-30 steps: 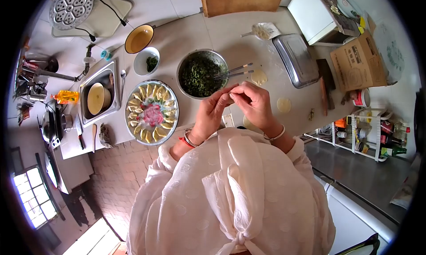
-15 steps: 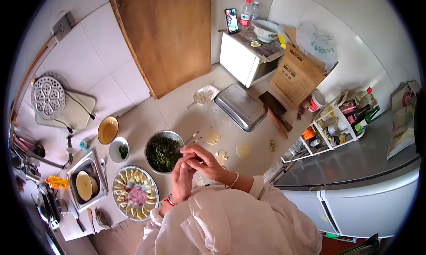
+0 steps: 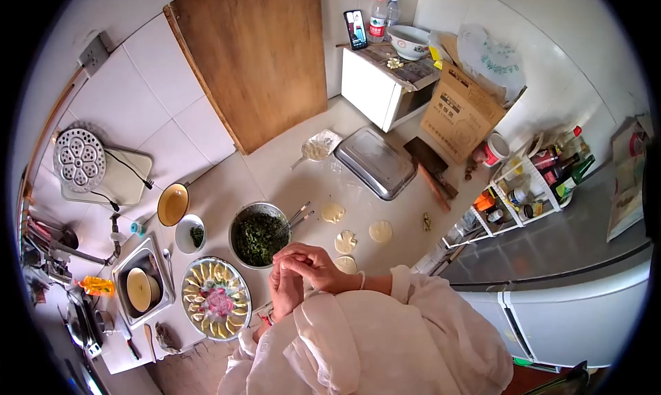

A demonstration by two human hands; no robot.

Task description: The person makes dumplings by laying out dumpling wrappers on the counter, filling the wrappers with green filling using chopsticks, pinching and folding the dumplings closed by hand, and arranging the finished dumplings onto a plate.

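My left hand [image 3: 284,293] and my right hand [image 3: 314,268] are pressed together just below the metal bowl of chopped greens [image 3: 258,235]. Their fingers are closed over each other, and what they hold, if anything, is hidden. Two pairs of chopsticks or similar utensils [image 3: 297,216] lean on the bowl's right rim. Left of my hands, a round plate [image 3: 246,285] carries a ring of folded dumplings [image 3: 239,303] around a pink centre. Several flat dough rounds [image 3: 380,231] lie on the counter to the right.
A lidded metal pan [image 3: 376,162], a cleaver [image 3: 425,155] and a rolling pin [image 3: 433,187] lie further back. Small bowls [image 3: 173,204] and a sink [image 3: 165,300] are at the left. A cardboard box [image 3: 461,113] and a bottle rack [image 3: 527,219] stand at the right.
The view has swung toward the back right, bringing the phone and bottles into sight. My hands have come from a fingertip pinch to being pressed together, right over left.
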